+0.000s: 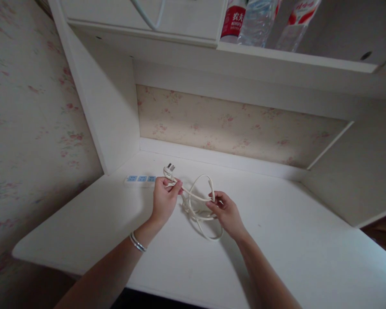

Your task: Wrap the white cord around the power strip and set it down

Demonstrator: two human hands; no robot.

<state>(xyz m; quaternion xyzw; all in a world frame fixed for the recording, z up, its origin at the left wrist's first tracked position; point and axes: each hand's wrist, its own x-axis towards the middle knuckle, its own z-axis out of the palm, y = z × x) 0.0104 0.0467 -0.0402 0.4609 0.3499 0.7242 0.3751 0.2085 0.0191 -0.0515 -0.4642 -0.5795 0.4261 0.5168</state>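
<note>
A white power cord [197, 197] runs between my two hands, with loose loops hanging down toward the desk below. My left hand [166, 195] pinches the cord close to its plug [169, 168], whose metal prongs point up and away from me. On the other side, my right hand [223, 210] grips the cord between thumb and fingers where it bends into a loop. Just left of my left hand lies a white power strip [138, 182] with blue sockets; its right end is hidden behind that hand.
The white desk [116, 227] has side panels and a low back ledge. Overhead is a shelf [296, 60] holding several plastic bottles [257, 21], beside a drawer front [186, 21] with a pale loop hanging over it. Floral wallpaper [35, 128] covers the wall at left.
</note>
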